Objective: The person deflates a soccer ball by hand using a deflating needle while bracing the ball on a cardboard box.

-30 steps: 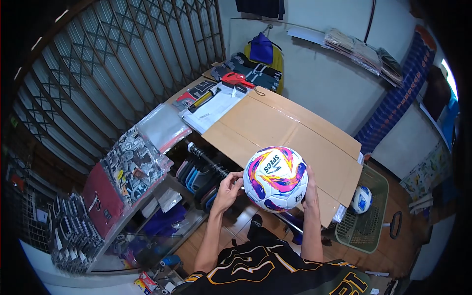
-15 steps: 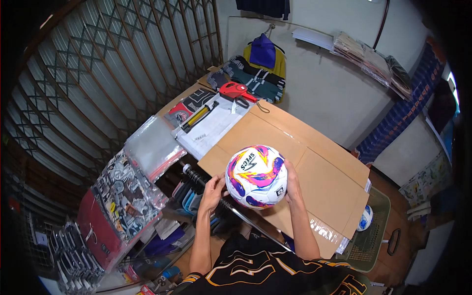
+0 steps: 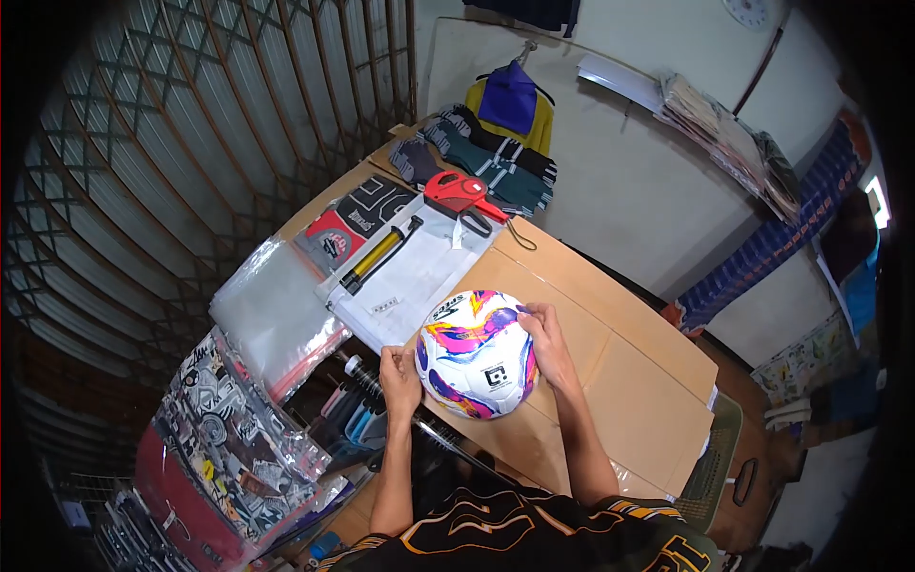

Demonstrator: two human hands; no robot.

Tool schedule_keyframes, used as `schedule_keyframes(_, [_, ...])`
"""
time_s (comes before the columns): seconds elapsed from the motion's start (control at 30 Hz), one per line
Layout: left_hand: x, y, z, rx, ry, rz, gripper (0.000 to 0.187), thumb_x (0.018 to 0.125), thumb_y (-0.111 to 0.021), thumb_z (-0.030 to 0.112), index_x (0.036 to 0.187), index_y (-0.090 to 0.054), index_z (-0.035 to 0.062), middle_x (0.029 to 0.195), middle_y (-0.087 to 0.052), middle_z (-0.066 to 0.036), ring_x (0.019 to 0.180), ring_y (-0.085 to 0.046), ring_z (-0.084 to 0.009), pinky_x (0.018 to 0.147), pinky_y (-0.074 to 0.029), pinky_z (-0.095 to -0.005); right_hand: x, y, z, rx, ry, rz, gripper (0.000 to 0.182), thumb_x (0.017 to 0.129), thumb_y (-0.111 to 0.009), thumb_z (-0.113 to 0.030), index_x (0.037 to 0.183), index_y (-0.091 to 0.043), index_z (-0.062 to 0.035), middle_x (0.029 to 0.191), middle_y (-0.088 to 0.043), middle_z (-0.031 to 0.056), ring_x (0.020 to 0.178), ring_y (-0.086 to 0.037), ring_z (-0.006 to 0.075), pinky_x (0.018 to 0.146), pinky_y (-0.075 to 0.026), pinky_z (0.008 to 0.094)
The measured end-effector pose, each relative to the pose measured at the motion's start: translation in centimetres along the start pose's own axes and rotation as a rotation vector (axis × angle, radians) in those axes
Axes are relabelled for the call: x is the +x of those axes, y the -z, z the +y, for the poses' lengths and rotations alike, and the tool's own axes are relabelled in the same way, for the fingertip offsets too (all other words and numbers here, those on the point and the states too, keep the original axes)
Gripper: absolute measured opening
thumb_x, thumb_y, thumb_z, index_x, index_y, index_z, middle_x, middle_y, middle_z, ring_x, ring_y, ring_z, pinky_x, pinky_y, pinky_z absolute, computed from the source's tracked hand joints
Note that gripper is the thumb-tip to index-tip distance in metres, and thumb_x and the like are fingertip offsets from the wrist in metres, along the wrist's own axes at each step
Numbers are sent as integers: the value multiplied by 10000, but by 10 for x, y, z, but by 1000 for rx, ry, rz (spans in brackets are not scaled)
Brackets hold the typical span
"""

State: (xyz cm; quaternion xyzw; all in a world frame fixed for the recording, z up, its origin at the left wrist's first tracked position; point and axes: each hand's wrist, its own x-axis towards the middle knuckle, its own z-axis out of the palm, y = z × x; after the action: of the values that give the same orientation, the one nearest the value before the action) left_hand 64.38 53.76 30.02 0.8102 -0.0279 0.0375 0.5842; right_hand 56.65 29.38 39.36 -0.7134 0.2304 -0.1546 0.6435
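Note:
A white soccer ball (image 3: 477, 357) with pink, purple and orange swirls is gripped from both sides, over the near edge of the flat cardboard (image 3: 596, 348). My left hand (image 3: 401, 381) presses its fingers to the ball's left side. On the upper right of the ball lies my right hand (image 3: 549, 345), fingers curved over the surface. The brand lettering faces away from me at the top, and a small black square mark shows on the near right side.
Beyond the ball lie a yellow hand pump (image 3: 379, 257) on a white plastic bag (image 3: 405, 276) and a red price-label gun (image 3: 462, 195). Clear plastic sleeves (image 3: 276, 296) are at left. Folded dark jerseys (image 3: 491, 162) sit at the back; a green basket (image 3: 715, 467) stands at right.
The ball has turned, its lettering rolling up and away while the square mark came toward the middle. My right hand has shifted up and over the ball; the view has moved slightly.

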Motion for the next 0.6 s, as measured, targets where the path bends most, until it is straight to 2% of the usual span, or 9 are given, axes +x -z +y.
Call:
schedule_keyframes(0.07, [10,-3,-21,-99,-54,-105,100,987,-615,47,983,-549,-28,841,-674,-113,782,-639,-147,704,-512,-289,9,-4,-13,-41,6,-43,575,962,-628,-327,1314,-467,98,1207,-615,257,1137,-587,274,1014,-443,364])
schedule_keyframes(0.13, [15,-4,-17,-163,32,-159,86,939,-640,-32,977,-563,-25,853,-701,-109,792,-643,-114,689,-516,-265,17,-7,-21,-41,8,-121,535,947,-608,-259,1341,-467,75,1258,-604,269,1187,-571,301,1054,-414,371])
schedule_keyframes(0.2, [18,-6,-14,-96,70,-176,119,901,-634,-85,959,-563,-10,860,-725,-95,797,-654,-91,687,-526,-248,24,-10,-20,-42,10,-145,520,947,-598,-239,1346,-469,67,1274,-603,266,1198,-571,300,1058,-411,370])
schedule_keyframes(0.23, [22,-9,-15,-107,118,-156,190,846,-648,-127,1009,-642,-29,892,-748,-98,819,-669,-99,718,-543,-259,27,-12,-20,-38,19,-166,506,947,-588,-220,1352,-471,60,1289,-602,263,1209,-570,298,1062,-409,369])
schedule_keyframes(0.4, [30,-11,-15,-7,16,-221,260,869,-643,-62,1114,-729,-50,973,-772,-118,850,-691,-134,771,-548,-277,32,-15,-35,-92,-15,-209,454,959,-581,-198,1328,-503,56,1268,-623,232,1220,-572,271,1066,-415,368])
schedule_keyframes(0.47, [36,-19,-24,-445,339,-197,190,911,-641,5,1061,-726,-73,928,-769,-98,811,-687,-134,741,-546,-274,40,-10,-35,-104,-30,-229,440,973,-592,-202,1320,-512,56,1262,-630,219,1214,-578,257,1059,-424,360])
schedule_keyframes(0.5, [40,-21,-34,-444,340,-201,190,911,-641,5,1061,-726,-73,928,-769,-98,811,-687,-134,741,-546,-274,46,-7,-33,-83,-50,-286,445,980,-620,-225,1312,-524,56,1251,-639,203,1185,-595,239,1036,-442,345])
schedule_keyframes(0.57, [45,-18,-55,-114,79,-166,173,934,-684,71,1001,-729,-82,863,-750,-77,754,-684,-138,695,-541,-267,63,-8,-29,-62,-72,-341,452,988,-647,-248,1304,-537,56,1241,-647,187,1156,-611,221,1012,-461,329])
schedule_keyframes(0.6, [47,-16,-51,-114,80,-167,173,934,-684,71,1001,-729,-82,863,-750,-77,754,-684,-138,695,-541,-267,78,-11,-26,-62,-46,-339,450,986,-667,-272,1276,-564,57,1202,-667,173,1109,-630,203,975,-482,320])
